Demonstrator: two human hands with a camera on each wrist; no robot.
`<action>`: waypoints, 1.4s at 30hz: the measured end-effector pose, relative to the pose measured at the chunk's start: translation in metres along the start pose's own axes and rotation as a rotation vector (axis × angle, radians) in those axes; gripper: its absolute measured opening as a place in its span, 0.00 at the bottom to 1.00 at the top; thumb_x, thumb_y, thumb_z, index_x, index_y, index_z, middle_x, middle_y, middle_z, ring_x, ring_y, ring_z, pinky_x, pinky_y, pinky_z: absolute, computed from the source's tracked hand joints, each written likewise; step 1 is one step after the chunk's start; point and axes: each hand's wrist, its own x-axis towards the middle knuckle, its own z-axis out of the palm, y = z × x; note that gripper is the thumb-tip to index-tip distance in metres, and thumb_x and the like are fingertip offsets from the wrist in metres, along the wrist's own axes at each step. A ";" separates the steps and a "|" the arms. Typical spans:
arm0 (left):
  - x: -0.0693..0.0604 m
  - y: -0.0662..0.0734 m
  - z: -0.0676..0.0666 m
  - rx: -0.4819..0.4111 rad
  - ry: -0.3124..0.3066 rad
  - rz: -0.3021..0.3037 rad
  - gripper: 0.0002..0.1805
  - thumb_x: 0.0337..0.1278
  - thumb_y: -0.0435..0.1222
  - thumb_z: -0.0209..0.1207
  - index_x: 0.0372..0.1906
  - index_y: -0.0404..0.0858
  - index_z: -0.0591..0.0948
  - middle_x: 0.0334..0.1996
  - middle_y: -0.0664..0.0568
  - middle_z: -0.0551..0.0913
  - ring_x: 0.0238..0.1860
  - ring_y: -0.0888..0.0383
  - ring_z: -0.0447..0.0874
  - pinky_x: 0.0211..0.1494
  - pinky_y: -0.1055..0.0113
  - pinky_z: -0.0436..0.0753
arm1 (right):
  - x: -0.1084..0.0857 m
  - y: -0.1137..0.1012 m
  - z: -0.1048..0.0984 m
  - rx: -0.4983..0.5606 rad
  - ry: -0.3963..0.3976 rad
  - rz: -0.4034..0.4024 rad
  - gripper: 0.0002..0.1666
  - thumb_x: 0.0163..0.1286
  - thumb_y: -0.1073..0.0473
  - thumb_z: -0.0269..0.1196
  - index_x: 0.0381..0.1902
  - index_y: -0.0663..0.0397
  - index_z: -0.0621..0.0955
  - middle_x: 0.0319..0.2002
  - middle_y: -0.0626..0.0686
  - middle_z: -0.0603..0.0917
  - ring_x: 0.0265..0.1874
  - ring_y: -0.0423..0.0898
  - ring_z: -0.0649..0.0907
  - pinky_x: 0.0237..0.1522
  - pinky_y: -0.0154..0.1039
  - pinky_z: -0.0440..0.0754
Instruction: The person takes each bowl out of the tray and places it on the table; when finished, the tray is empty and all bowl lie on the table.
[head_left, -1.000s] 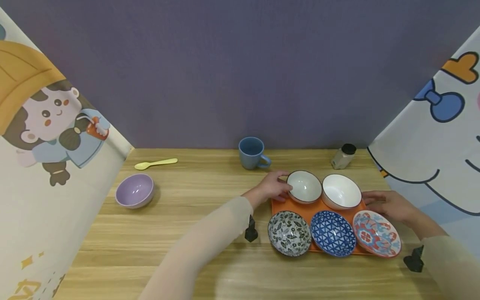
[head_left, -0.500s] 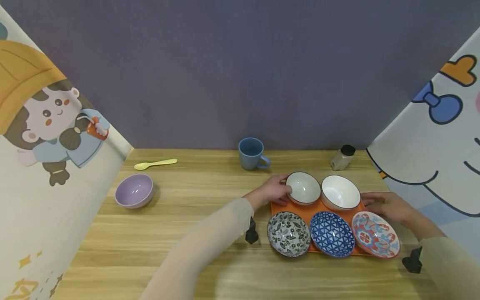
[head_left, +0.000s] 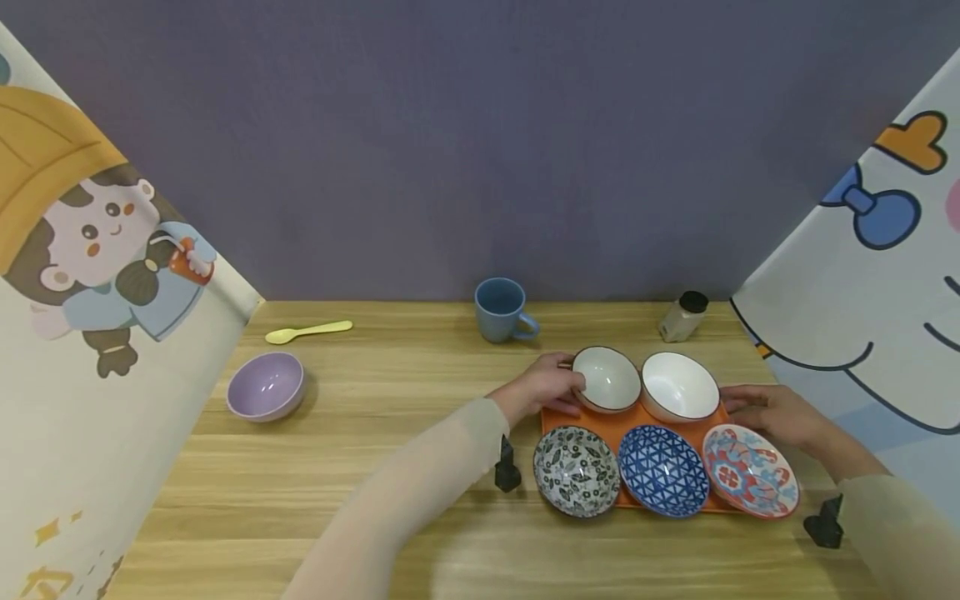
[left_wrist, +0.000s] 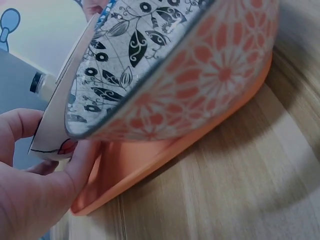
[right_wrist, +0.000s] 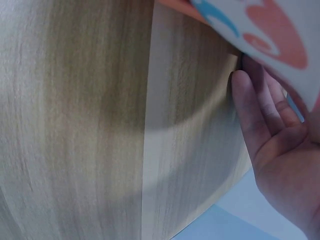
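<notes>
My left hand (head_left: 551, 385) is at the left side of a pale grey bowl (head_left: 609, 382) with a dark rim, thumb over the rim and fingers outside. In the left wrist view, that hand (left_wrist: 45, 175) pinches the bowl's edge (left_wrist: 57, 130). My right hand (head_left: 776, 412) reaches to the right side of a white bowl (head_left: 681, 386); its fingers (right_wrist: 250, 105) look fairly straight, tips partly hidden. Both bowls are on an orange tray (head_left: 615, 423). Along its front are a black-and-white leaf bowl (head_left: 577, 472), a blue triangle-patterned bowl (head_left: 663, 471) and a red-and-blue patterned bowl (head_left: 751, 471).
Behind the tray stand a blue mug (head_left: 500, 310) and a black-lidded jar (head_left: 683, 317). Far left on the wooden table (head_left: 300, 517) are a purple bowl (head_left: 267, 387) and a yellow spoon (head_left: 309, 332). Walls (head_left: 487, 150) rise at the back and both sides.
Both hands stay at the same bowls, and the tray keeps its place on the table. The whole head view has shifted slightly.
</notes>
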 end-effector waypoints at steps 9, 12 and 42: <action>-0.004 0.002 0.000 -0.046 0.070 0.004 0.35 0.53 0.30 0.63 0.70 0.42 0.75 0.32 0.47 0.83 0.29 0.52 0.85 0.42 0.57 0.93 | -0.001 -0.002 0.000 -0.020 0.013 -0.002 0.42 0.72 0.49 0.66 0.74 0.69 0.67 0.60 0.72 0.80 0.49 0.56 0.86 0.43 0.45 0.90; -0.005 0.002 0.000 -0.055 0.098 0.004 0.34 0.52 0.31 0.63 0.69 0.42 0.76 0.32 0.47 0.83 0.29 0.53 0.84 0.38 0.62 0.92 | -0.002 -0.002 0.001 -0.017 0.012 -0.003 0.41 0.72 0.50 0.66 0.74 0.69 0.67 0.60 0.73 0.79 0.49 0.57 0.86 0.43 0.45 0.90; -0.059 0.017 -0.056 -0.136 0.072 0.076 0.33 0.64 0.34 0.58 0.75 0.48 0.71 0.48 0.37 0.84 0.42 0.39 0.90 0.46 0.48 0.92 | -0.001 -0.002 -0.001 -0.055 0.015 0.004 0.42 0.73 0.48 0.65 0.74 0.68 0.67 0.58 0.70 0.80 0.49 0.57 0.85 0.42 0.44 0.90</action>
